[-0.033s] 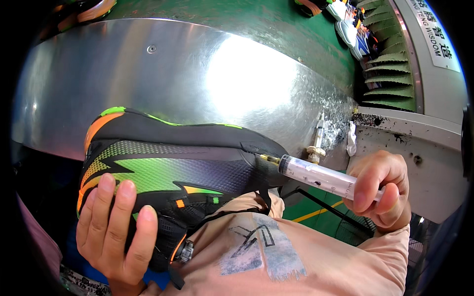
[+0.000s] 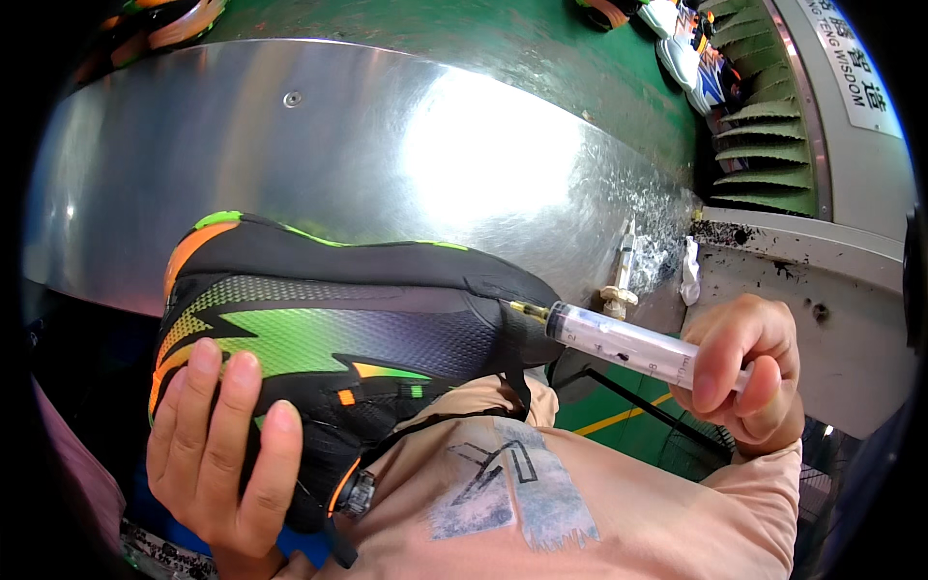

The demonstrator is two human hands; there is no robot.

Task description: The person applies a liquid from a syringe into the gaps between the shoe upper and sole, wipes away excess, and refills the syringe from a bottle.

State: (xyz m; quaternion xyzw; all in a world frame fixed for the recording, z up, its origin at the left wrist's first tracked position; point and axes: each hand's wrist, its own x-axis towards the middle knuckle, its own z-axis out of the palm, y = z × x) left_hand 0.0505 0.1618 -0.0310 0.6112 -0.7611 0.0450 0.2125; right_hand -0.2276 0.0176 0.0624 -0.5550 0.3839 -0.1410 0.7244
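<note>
A black sneaker (image 2: 338, 319) with a green and orange lightning pattern lies on its side in front of my chest. My left hand (image 2: 217, 435) grips it from below at the lower left, fingers spread over its side. My right hand (image 2: 754, 372) is closed around a clear plastic syringe (image 2: 623, 346). The syringe's thin metal tip touches the right end of the sneaker, where the upper meets the edge. The part of the shoe under my left palm is hidden.
A shiny curved metal surface (image 2: 387, 145) lies behind the shoe, and a second syringe (image 2: 622, 275) stands upright at its right edge. Beyond it runs a green belt (image 2: 541, 48) with other shoes (image 2: 696, 58). A grey machine housing (image 2: 822, 261) stands at right.
</note>
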